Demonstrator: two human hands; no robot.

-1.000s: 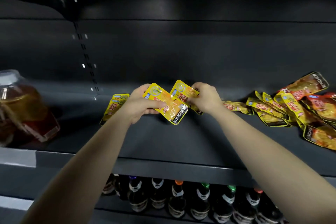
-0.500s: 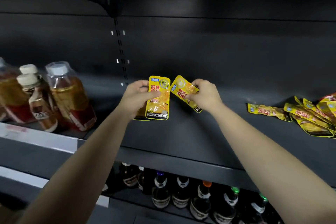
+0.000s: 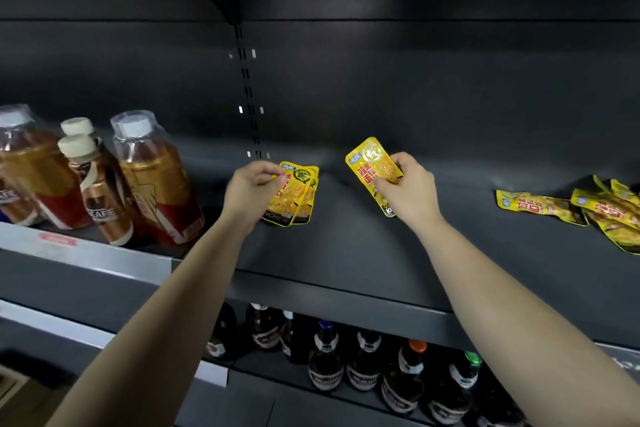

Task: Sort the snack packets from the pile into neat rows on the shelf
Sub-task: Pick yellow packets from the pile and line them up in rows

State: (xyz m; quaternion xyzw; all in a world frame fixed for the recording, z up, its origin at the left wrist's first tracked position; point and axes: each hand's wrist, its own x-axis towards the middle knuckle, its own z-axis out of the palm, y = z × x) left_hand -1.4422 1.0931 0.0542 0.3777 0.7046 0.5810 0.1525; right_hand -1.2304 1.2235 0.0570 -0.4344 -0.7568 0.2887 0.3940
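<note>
My left hand [image 3: 252, 192] pinches the top of a yellow snack packet [image 3: 289, 194] that overlaps a second yellow packet [image 3: 308, 199] on the dark shelf [image 3: 346, 253], close to the upright at the back. My right hand [image 3: 407, 189] holds another yellow packet [image 3: 372, 168] tilted above the shelf, a hand's width to the right of the other two. The pile of yellow packets [image 3: 585, 210] lies at the far right of the same shelf, partly cut off by the frame edge.
Tea and coffee bottles [image 3: 104, 180] stand on the neighbouring shelf section to the left. Dark glass bottles [image 3: 363, 361] fill the shelf below. A slotted upright [image 3: 247, 80] runs down the back wall. Bare shelf lies between my right hand and the pile.
My view has swung left, so the pile slid toward the right edge. My left hand brought its packet down onto the one at the left, and my two hands moved apart.
</note>
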